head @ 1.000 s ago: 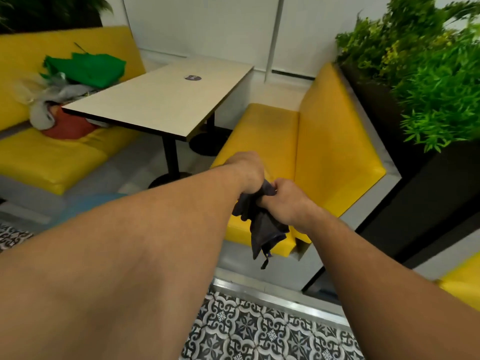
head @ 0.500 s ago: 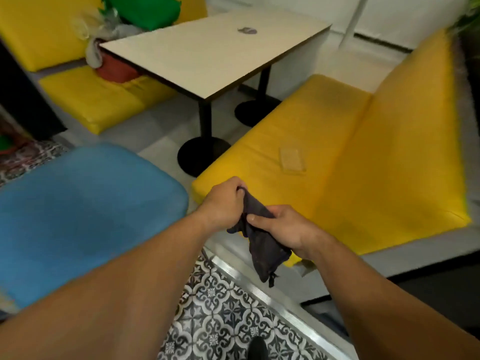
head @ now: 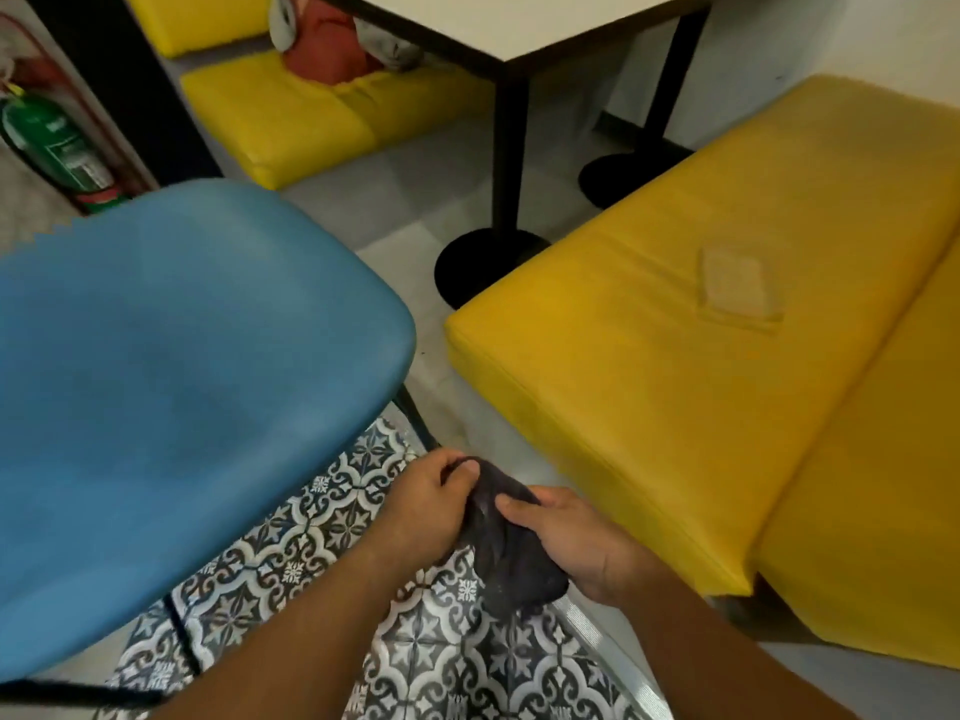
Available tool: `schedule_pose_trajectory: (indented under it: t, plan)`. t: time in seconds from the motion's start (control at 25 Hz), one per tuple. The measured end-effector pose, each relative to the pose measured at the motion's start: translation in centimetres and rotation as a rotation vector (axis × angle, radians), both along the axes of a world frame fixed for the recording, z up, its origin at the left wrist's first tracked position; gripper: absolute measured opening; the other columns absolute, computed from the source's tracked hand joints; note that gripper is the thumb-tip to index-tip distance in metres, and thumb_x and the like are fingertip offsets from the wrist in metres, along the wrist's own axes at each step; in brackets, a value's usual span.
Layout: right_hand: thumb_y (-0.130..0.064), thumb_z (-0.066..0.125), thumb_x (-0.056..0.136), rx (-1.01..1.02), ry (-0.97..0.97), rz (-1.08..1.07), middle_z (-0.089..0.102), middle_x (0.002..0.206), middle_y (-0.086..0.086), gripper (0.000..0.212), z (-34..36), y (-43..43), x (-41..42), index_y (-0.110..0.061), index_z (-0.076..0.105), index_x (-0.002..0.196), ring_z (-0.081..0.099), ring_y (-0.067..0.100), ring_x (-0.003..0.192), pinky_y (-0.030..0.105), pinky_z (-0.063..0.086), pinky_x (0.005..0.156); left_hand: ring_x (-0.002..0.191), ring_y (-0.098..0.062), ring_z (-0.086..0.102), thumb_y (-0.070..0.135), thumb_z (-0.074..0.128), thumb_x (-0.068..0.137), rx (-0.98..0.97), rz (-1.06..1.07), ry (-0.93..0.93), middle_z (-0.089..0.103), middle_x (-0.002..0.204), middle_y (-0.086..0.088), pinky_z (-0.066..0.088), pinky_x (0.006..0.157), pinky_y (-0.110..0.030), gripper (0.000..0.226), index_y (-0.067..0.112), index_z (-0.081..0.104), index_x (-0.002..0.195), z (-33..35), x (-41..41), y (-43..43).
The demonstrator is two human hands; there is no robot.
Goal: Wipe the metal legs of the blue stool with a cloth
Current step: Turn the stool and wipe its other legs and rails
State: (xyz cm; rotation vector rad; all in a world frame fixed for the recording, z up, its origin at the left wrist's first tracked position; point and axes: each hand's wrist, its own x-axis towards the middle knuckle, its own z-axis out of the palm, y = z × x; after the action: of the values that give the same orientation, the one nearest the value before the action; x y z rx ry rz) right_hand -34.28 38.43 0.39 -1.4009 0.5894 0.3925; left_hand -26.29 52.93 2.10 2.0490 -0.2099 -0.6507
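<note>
The blue stool (head: 171, 387) stands on the patterned tile floor (head: 291, 553), and it is the thing to find everything else by. Just past its near right corner, both hands hold a dark cloth (head: 506, 537) in the air above the floor. The left hand (head: 431, 493) pinches the top edge of the cloth, its grip closed on it. The right hand (head: 576, 543) wraps around the middle of the cloth, its grip closed on it too. The two hands seem to be bunching the cloth into a pad, so it is easy to rub with. The cloth does not touch the stool yet. One thin dark metal leg (head: 415, 420) pokes out from under the seat's right edge, very close to the left hand. Another dark leg (head: 182, 636) shows under the seat's near edge. The seat is wide and hides most of the legs, so the hands are low and beside the seat, not over it. I think the wiping has not begun, and the close leg by the left hand is the likely first one. To the right of the stool is a yellow bench (head: 649, 381) with a small clear flat thing (head: 737, 283) lying on it. Beyond the stool stands a table (head: 519, 28) on black posts.
</note>
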Motion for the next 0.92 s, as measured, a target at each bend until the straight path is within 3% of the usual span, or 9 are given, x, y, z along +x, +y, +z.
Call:
schedule_pose_trajectory:
  t: [0.08,0.2,0.36,0.44,0.56,0.64,0.72,0.8,0.92]
  plan:
    - [-0.024,0.059,0.094,0.046,-0.03,0.02,0.073,0.1,0.015,0.024,-4.7,0.3,1.9,-0.007,0.07,0.107,0.069,0.032,0.095,0.049,0.051,0.093,0.081,-0.011,0.072,0.041,0.06,0.092,-0.079,0.08,0.153,0.076,0.085,0.004,0.057,0.079,-0.031,0.024,0.021,0.07,0.1,-4.2,1.1,1.1]
    - [-0.026,0.062,0.093,0.132,-0.06,0.046,0.073,0.105,0.013,0.025,-11.6,0.7,4.6,-0.011,0.068,0.112,0.069,0.029,0.098,0.046,0.051,0.094,0.096,-0.021,0.072,0.048,0.064,0.087,-0.223,0.125,0.416,0.076,0.101,-0.006,0.053,0.09,-0.04,0.039,0.015,0.072,0.107,-11.2,2.5,3.1]
    - [-0.023,0.065,0.091,0.144,-0.093,0.016,0.073,0.101,0.017,0.016,-19.7,1.2,7.6,-0.012,0.068,0.102,0.069,0.032,0.094,0.047,0.051,0.093,0.097,-0.03,0.071,0.039,0.067,0.085,-0.34,0.328,0.447,0.074,0.104,-0.016,0.051,0.096,-0.048,0.038,0.008,0.073,0.106,-19.3,4.4,4.0]
    - [-0.016,0.061,0.091,0.156,-0.104,-0.027,0.071,0.097,0.021,0.009,-22.6,1.0,8.8,-0.015,0.07,0.089,0.067,0.036,0.09,0.051,0.05,0.093,0.091,-0.029,0.073,0.039,0.056,0.093,-0.435,0.444,0.485,0.074,0.101,-0.018,0.055,0.085,-0.044,0.038,0.007,0.076,0.099,-22.4,5.3,4.0]
    - [-0.01,0.057,0.09,0.246,-0.145,-0.054,0.071,0.097,0.022,0.022,-25.2,0.3,9.4,-0.019,0.075,0.082,0.067,0.034,0.088,0.054,0.049,0.092,0.072,-0.025,0.072,0.032,0.045,0.097,-0.585,0.538,0.594,0.073,0.088,-0.015,0.059,0.062,-0.036,0.044,0.007,0.078,0.084,-25.1,5.8,4.3]
    - [-0.012,0.059,0.091,0.285,-0.166,-0.04,0.072,0.097,0.019,0.02,-25.6,0.3,9.1,-0.021,0.076,0.085,0.069,0.03,0.085,0.051,0.053,0.089,0.071,-0.024,0.07,0.026,0.051,0.095,-0.576,0.527,0.6,0.068,0.091,-0.015,0.059,0.058,-0.034,0.033,0.004,0.074,0.089,-25.7,5.0,4.3]
    - [-0.017,0.063,0.091,0.281,-0.181,-0.026,0.073,0.096,0.018,0.016,-25.3,0.6,8.7,-0.023,0.075,0.083,0.069,0.029,0.083,0.051,0.053,0.088,0.078,-0.024,0.072,0.04,0.053,0.094,-0.581,0.451,0.596,0.072,0.094,-0.015,0.059,0.063,-0.034,0.041,0.006,0.076,0.087,-25.2,4.3,4.3]
    - [-0.022,0.065,0.091,0.225,-0.204,-0.014,0.073,0.094,0.016,0.014,-24.6,0.8,8.3,-0.025,0.074,0.08,0.069,0.029,0.082,0.05,0.055,0.085,0.095,-0.026,0.072,0.048,0.055,0.091,-0.584,0.305,0.561,0.073,0.106,-0.016,0.059,0.073,-0.035,0.047,0.007,0.075,0.101,-24.0,3.4,4.5]
    - [-0.026,0.063,0.092,0.131,-0.233,-0.03,0.075,0.089,0.012,0.012,-24.1,0.9,8.5,-0.023,0.071,0.083,0.072,0.024,0.077,0.035,0.057,0.064,0.102,-0.026,0.069,0.021,0.068,0.084,-0.53,0.185,0.453,0.071,0.113,-0.017,0.058,0.084,-0.036,0.038,0.003,0.063,0.118,-23.3,3.1,4.1]
